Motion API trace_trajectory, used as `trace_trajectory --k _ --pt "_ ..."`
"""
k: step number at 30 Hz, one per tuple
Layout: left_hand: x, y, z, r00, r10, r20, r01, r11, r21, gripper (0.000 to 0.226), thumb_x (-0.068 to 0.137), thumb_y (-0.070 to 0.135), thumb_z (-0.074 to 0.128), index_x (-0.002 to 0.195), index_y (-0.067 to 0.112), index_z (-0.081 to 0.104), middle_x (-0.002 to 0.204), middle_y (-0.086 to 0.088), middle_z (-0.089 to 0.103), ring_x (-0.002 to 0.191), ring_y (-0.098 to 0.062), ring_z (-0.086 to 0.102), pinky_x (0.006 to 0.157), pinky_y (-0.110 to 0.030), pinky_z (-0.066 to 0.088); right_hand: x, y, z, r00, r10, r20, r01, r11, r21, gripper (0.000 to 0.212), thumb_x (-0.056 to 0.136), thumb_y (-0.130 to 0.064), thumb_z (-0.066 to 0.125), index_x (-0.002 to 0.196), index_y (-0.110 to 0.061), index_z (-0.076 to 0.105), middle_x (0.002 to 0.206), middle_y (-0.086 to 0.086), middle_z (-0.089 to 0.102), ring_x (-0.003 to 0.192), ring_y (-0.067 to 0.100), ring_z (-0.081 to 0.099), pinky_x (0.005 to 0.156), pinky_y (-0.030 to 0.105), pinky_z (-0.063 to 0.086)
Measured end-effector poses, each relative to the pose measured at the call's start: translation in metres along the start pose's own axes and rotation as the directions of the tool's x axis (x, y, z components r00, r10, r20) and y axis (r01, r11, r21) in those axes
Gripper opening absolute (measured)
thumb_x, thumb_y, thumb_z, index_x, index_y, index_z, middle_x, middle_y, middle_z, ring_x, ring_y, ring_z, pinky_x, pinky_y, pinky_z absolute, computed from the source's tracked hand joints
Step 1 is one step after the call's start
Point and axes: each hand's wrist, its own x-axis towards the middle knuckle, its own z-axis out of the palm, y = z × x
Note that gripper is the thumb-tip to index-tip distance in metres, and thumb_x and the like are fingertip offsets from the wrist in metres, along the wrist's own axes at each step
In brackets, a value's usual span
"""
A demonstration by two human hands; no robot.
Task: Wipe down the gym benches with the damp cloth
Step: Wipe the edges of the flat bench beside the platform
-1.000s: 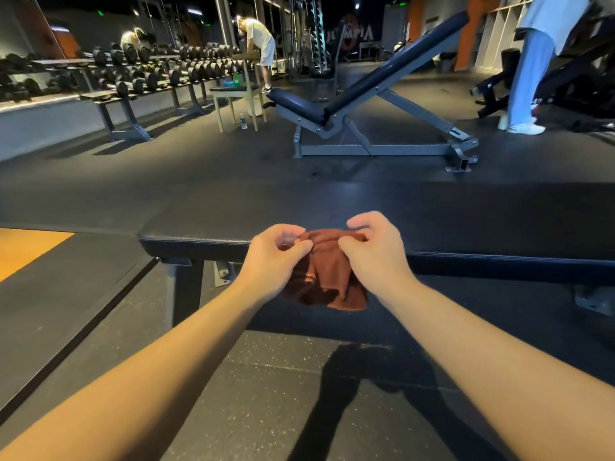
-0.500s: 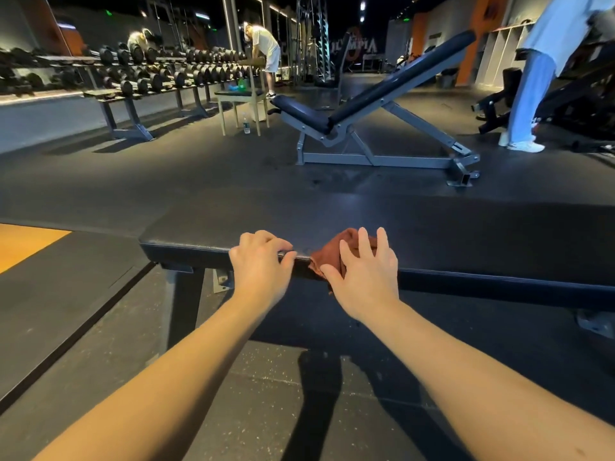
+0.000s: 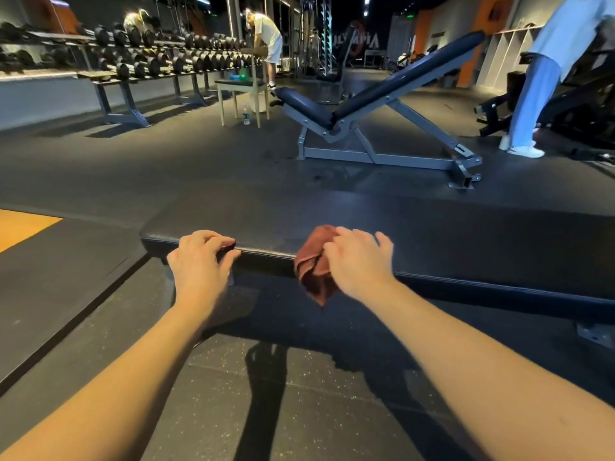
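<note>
The brown cloth [image 3: 312,272] lies bunched on the near edge of the black padded worktop [image 3: 466,241], part of it on top and the rest hanging down the front. The right hand [image 3: 357,261] rests on it with fingers spread and nearly straight, so the cloth shows at the hand's 9 o'clock, under the index side; the thumb is hidden. Farther toward 9 o'clock, well apart from the cloth, the left hand [image 3: 199,264] grips the worktop's edge, fingers curled on top and thumb against the front. An incline bench [image 3: 399,82] stands at 12 o'clock, a dumbbell rack [image 3: 149,64] at 10 o'clock.
</note>
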Motion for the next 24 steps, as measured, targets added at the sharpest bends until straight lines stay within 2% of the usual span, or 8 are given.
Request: trace_trajectory --k 3,5,8,10,13,17,21,24 --pt "0.005 -0.010 0.002 1.000 0.020 0.007 -0.020 0.999 -0.040 0.027 0.091 0.039 0.072 0.114 0.026 0.076 0.121 0.002 0.065 0.118 -0.022 0.052 0.094 -0.046 0.038 0.001 0.036 -0.009 0.974 0.223 -0.035 -0.222 0.975 0.005 0.042 0.107 -0.032 0.032 0.121 -0.023 0.070 0.145 -0.006 0.057 0.143 0.023 0.043 0.112 0.044 0.031" --pt "0.008 -0.018 0.003 0.998 0.057 0.003 -0.056 0.997 -0.058 0.026 0.090 0.041 0.072 0.112 0.026 0.077 0.118 0.002 0.066 0.118 -0.022 0.052 0.093 -0.046 0.037 0.008 0.032 -0.003 0.968 0.248 -0.045 -0.247 0.968 0.035 0.047 0.109 -0.031 0.029 0.133 -0.014 0.065 0.154 0.001 0.050 0.147 0.026 0.039 0.115 0.044 0.033" --pt "0.013 -0.029 0.002 0.994 0.105 -0.002 -0.105 0.993 -0.060 0.026 0.090 0.041 0.072 0.110 0.026 0.078 0.118 0.003 0.066 0.118 -0.022 0.051 0.092 -0.043 0.034 0.015 -0.013 0.014 0.983 0.145 -0.112 -0.136 0.987 0.081 0.042 0.107 -0.032 0.032 0.113 -0.013 0.069 0.120 0.003 0.062 0.115 0.025 0.059 0.100 0.041 0.047" --pt "0.020 -0.038 -0.003 0.996 0.089 0.008 -0.089 0.994 -0.065 0.025 0.090 0.039 0.073 0.112 0.026 0.077 0.121 0.002 0.065 0.121 -0.023 0.049 0.094 -0.044 0.032 0.016 -0.053 0.024 0.987 0.014 -0.162 0.011 0.988 0.154 0.038 0.104 -0.044 0.042 0.110 -0.018 0.069 0.111 -0.002 0.061 0.104 0.018 0.059 0.095 0.038 0.049" --pt "0.031 -0.053 -0.009 0.996 0.082 0.039 -0.081 0.996 -0.027 0.024 0.090 0.041 0.072 0.110 0.028 0.077 0.121 0.003 0.066 0.121 -0.024 0.049 0.093 -0.046 0.032 0.017 -0.106 0.040 0.965 -0.222 -0.140 0.241 0.961 0.138 0.041 0.101 -0.049 0.055 0.126 -0.019 0.066 0.129 -0.001 0.058 0.121 0.020 0.052 0.109 0.039 0.043" --pt "0.040 -0.064 -0.014 0.993 0.087 0.075 -0.086 0.996 -0.018 0.022 0.091 0.038 0.072 0.110 0.028 0.077 0.121 0.003 0.066 0.121 -0.024 0.050 0.097 -0.051 0.035 0.024 -0.118 0.047 0.933 -0.346 -0.098 0.349 0.937 0.011 0.056 0.103 -0.038 0.059 0.154 -0.019 0.045 0.164 0.003 0.036 0.151 0.024 0.032 0.125 0.036 0.022" --pt "0.029 -0.062 -0.011 0.994 0.086 0.070 -0.087 0.996 0.015 0.029 0.091 0.034 0.073 0.119 0.027 0.073 0.126 0.001 0.064 0.125 -0.023 0.048 0.097 -0.049 0.036 0.009 -0.075 0.054 0.902 -0.425 -0.073 0.414 0.901 -0.130 0.075 0.090 -0.019 0.079 0.155 -0.022 0.043 0.165 0.001 0.035 0.154 0.023 0.029 0.124 0.034 0.010" --pt "0.015 -0.044 -0.017 0.989 0.031 0.146 -0.033 0.999 0.009 0.041 0.091 0.029 0.075 0.130 0.024 0.065 0.136 -0.001 0.056 0.129 -0.025 0.041 0.102 -0.050 0.036 -0.011 -0.032 0.041 0.934 -0.352 -0.056 0.343 0.931 -0.126 0.081 0.070 -0.011 0.093 0.143 -0.017 0.060 0.154 0.006 0.051 0.145 0.028 0.046 0.122 0.038 0.022"
